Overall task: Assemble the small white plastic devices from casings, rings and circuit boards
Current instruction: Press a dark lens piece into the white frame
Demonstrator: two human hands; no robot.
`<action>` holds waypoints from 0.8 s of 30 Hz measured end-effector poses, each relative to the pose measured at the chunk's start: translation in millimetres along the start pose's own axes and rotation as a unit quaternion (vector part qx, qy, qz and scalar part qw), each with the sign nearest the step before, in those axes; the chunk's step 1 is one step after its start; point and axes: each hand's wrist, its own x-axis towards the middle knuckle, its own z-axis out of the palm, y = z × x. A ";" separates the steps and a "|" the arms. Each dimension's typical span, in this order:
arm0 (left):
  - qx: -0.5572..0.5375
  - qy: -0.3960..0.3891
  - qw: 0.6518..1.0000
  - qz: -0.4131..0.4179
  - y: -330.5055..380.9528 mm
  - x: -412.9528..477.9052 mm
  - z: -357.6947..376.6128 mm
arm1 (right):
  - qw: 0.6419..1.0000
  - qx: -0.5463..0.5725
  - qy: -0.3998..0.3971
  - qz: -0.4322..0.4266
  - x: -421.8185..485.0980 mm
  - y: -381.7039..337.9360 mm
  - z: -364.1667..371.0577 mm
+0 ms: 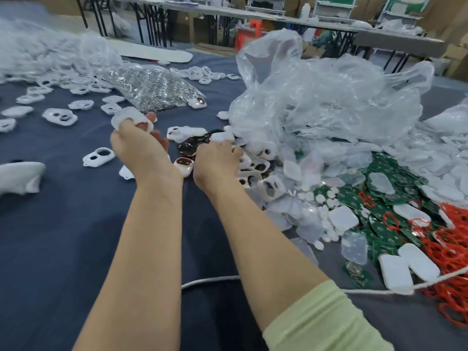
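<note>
My left hand [138,143] grips a white plastic casing [129,117] above the dark blue cloth, fingers curled round it. My right hand [215,158] reaches into the heap of white casings [255,160] and pinches a white casing piece [222,136] at its fingertips. Dark round rings [193,145] lie just left of that hand. An assembled device with a dark face [184,165] lies between my wrists. Green circuit boards [379,224] and red rings [448,252] are piled at the right.
A crumpled clear plastic bag [316,97] rises behind the heap. A silver foil bag [154,87] lies at the back centre. Loose white casings with two holes [59,117] are scattered at the left. A white cord [304,287] crosses the cloth near my right sleeve.
</note>
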 end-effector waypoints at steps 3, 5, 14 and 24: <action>-0.003 0.009 1.000 -0.002 1.2 5.8 -3.9 | 0.999 -0.002 0.036 0.005 5.5 5.3 3.9; 0.000 0.002 1.000 -0.009 -2.3 4.0 -2.3 | 0.993 0.100 0.061 0.013 5.1 15.6 0.2; 0.130 -0.256 0.949 -0.131 -67.3 -57.3 25.2 | 0.691 0.704 0.076 0.142 -51.5 120.3 -51.6; 0.285 -0.394 0.866 -0.117 -119.9 -113.5 28.4 | 0.673 0.704 0.133 0.182 -105.4 193.0 -44.4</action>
